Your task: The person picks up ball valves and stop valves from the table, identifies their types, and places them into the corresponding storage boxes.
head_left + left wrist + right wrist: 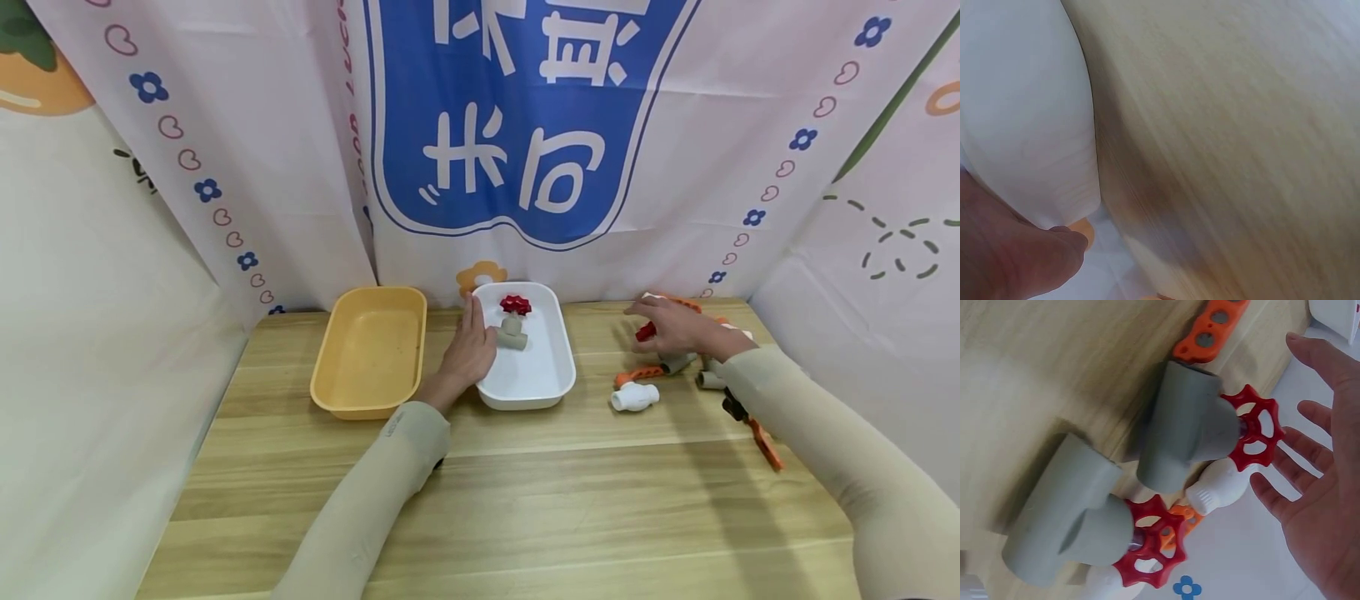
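Grey plastic is forming the thick body of the tee-shaped stop valve [1179, 428] that is lying on the wood-grain table [525, 500] beside the right hand [671, 326], its red handwheel [1254, 432] facing the palm. I am holding that hand wide, fingers spread about the wheel; whether a fingertip is touching, I cannot tell. A matching valve [1063, 506] is lying just beside it. At the white tray's left rim [525, 379], I am resting the left hand [468, 350] with fingers straight; whether its thumb is pressing, I cannot tell. Another red-wheeled valve [513, 333] is lying inside that tray.

I am judging the valve light, rigid and hardly fragile, its smooth barrel probably slippery and prone to rolling. I am favouring the lobed wheel or the neck below it as the grip.

On the backdrop cloth [262, 100], red letters are apparently spelling "GOOD LUCK"; white Chinese characters are filling a blue panel [480, 212], one resembling 可. No valve marking is showing legibly.
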`<action>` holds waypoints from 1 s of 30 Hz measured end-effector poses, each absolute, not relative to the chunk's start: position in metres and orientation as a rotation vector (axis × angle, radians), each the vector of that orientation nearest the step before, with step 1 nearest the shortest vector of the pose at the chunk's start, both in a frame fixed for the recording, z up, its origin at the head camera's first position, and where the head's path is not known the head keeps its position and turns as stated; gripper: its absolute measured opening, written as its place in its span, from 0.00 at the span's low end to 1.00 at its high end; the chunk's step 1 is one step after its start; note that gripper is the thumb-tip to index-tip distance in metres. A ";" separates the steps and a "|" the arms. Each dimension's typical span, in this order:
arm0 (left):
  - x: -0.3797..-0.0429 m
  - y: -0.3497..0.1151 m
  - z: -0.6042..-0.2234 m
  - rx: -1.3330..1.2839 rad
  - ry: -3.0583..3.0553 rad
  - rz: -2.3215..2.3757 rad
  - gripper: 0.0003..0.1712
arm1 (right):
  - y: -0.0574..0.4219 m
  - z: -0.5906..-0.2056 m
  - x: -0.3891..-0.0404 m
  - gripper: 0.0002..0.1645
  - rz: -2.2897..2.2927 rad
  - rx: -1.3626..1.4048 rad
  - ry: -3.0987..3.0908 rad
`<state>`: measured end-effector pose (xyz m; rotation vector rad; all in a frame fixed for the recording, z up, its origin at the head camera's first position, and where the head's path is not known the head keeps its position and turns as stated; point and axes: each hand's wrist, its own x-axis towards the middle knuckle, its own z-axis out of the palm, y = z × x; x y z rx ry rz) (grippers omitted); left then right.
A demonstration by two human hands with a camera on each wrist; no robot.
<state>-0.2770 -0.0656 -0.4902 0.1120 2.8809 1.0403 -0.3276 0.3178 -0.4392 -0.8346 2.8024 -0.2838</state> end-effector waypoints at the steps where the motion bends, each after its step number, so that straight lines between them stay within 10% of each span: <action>1: -0.277 -0.066 -0.490 0.113 2.882 1.039 0.41 | 0.319 -0.441 -0.328 0.42 -0.285 -0.825 2.799; 30: -0.278 -0.067 -0.491 0.097 2.851 1.048 0.41 | 0.336 -0.473 -0.339 0.41 -0.306 -0.794 2.804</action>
